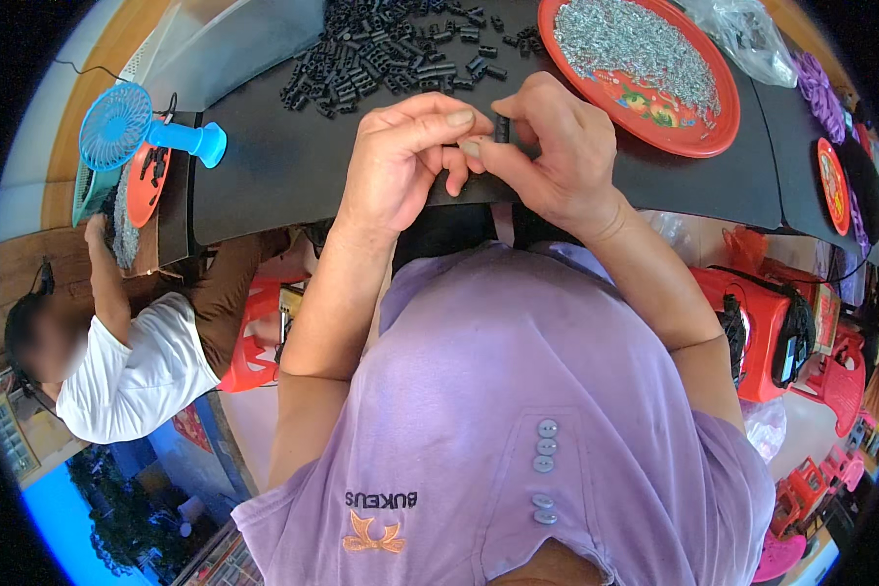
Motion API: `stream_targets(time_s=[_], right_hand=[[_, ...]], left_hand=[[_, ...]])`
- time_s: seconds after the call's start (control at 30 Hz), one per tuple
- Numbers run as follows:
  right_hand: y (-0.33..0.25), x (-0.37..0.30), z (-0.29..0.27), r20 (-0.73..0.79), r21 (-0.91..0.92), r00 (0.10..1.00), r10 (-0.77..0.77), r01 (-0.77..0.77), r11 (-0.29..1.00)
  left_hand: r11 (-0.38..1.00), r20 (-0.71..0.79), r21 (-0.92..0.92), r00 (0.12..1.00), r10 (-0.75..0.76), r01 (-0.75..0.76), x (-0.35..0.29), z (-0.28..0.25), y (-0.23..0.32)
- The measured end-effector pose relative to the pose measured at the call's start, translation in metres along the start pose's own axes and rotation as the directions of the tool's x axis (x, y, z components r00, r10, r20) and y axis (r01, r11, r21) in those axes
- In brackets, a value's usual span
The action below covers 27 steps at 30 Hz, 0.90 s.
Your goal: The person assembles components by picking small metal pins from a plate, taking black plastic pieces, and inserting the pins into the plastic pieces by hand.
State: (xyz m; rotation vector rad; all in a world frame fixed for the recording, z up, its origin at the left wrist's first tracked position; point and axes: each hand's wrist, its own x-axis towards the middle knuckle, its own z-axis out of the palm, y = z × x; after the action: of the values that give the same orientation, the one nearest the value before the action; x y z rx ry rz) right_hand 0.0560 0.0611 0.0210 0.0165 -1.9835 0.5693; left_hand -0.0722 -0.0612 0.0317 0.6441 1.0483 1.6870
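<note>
In front of my chest, both hands meet over the near edge of the black table [293,176]. Between thumb and forefinger, my right hand [562,146] grips a small black plastic piece [502,130], tube-like and held upright. My left hand [400,156] is closed beside it, thumb pressed against the forefinger; whatever it pinches is too small to make out. The fingertips of the two hands nearly touch. Just beyond them lies a loose heap of similar black plastic pieces [361,63]. A red tray [698,142] of small shiny metal parts [635,49] stands to the right.
A blue fan [117,127] stands at the left. Near it, a person in a white shirt [137,376] reaches toward another red tray [148,186]. A clear plastic bag [752,39] and purple cord [818,93] lie far right. Red stools [752,322] stand behind my right arm.
</note>
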Motion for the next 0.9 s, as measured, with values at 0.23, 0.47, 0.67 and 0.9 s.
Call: stream_targets(time_s=[0.23, 0.47, 0.67, 0.9], right_hand=[[0.002, 0.001, 0.006, 0.027, 0.039, 0.998, 0.053, -0.054, 0.998], [-0.005, -0.012, -0.040, 0.090, -0.082, 0.970, 0.226, -0.218, 0.972], [0.001, -0.022, -0.052, 0.037, -0.059, 0.929, 0.368, -0.366, 0.929], [0.004, -0.022, -0.050, 0.001, 0.012, 0.909, 0.417, -0.417, 0.909]], left_hand=[[0.951, -0.090, 0.252, 0.974, 0.207, -0.179, -0.002, 0.016, 0.004], [0.418, -0.057, 0.773, 0.604, 0.795, -0.478, 0.014, -0.034, 0.166], [-0.059, 0.062, 0.998, 0.654, 0.754, -0.027, 0.037, -0.017, 0.197], [0.350, 0.582, 0.526, 0.628, 0.517, -0.775, -0.008, 0.068, 0.118]])
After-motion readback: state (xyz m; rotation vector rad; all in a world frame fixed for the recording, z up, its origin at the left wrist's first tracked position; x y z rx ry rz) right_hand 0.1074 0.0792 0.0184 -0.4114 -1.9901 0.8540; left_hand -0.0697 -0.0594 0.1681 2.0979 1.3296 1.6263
